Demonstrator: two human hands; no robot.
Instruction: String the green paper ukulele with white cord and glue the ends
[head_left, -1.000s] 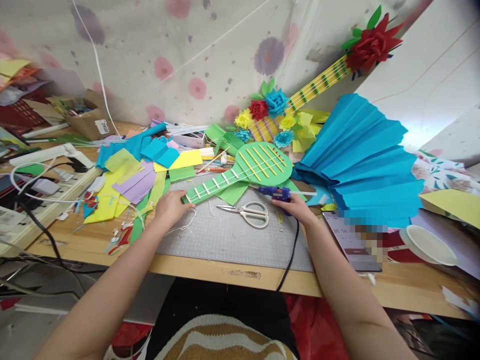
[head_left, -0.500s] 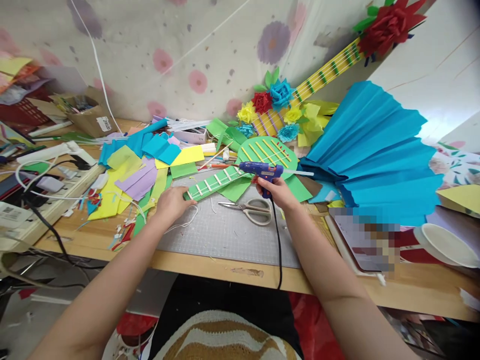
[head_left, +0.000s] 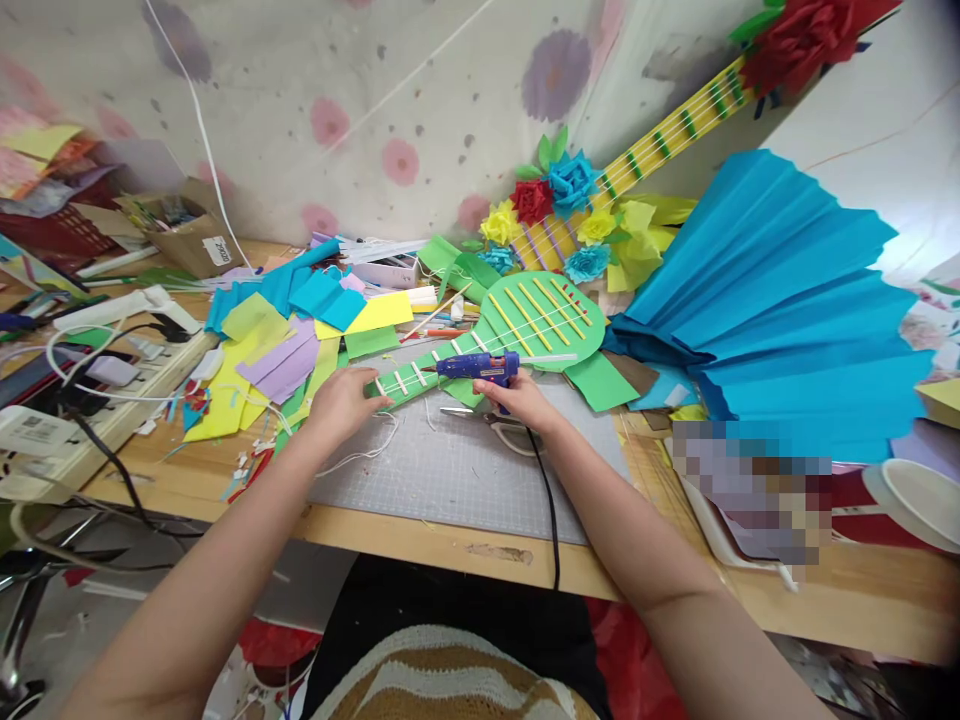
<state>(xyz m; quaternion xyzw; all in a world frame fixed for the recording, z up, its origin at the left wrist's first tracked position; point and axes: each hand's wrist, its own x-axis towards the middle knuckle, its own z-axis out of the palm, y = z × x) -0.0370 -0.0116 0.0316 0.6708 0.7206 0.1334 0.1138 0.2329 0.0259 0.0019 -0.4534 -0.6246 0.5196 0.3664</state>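
Observation:
My right hand (head_left: pixel 517 398) is closed around the handle of a blue glue gun (head_left: pixel 480 367), with a clear glue stick poking out of its back end. The nozzle points left, over the neck of a green paper guitar (head_left: pixel 517 310) with white strips, yellow bars and white strings. My left hand (head_left: pixel 346 405) grips the end of that neck between thumb and fingers. Loose white string (head_left: pixel 364 455) trails below it. Partly hidden behind my right hand, a pair of scissors (head_left: pixel 510 432) lies on the grey cutting mat (head_left: pixel 450 485).
Coloured paper scraps (head_left: pixel 277 360) cover the left of the table. A power strip (head_left: pixel 112 370) with cables stands beyond them. At right are a blue pleated paper fan (head_left: pixel 780 300) and a red cup (head_left: pixel 862 505). A flowered yellow guitar (head_left: pixel 667 140) leans at the back.
My right hand has carried the glue gun left and slightly down along the guitar's neck, now covering part of the scissors. My left hand keeps its hold. The view has shifted a little.

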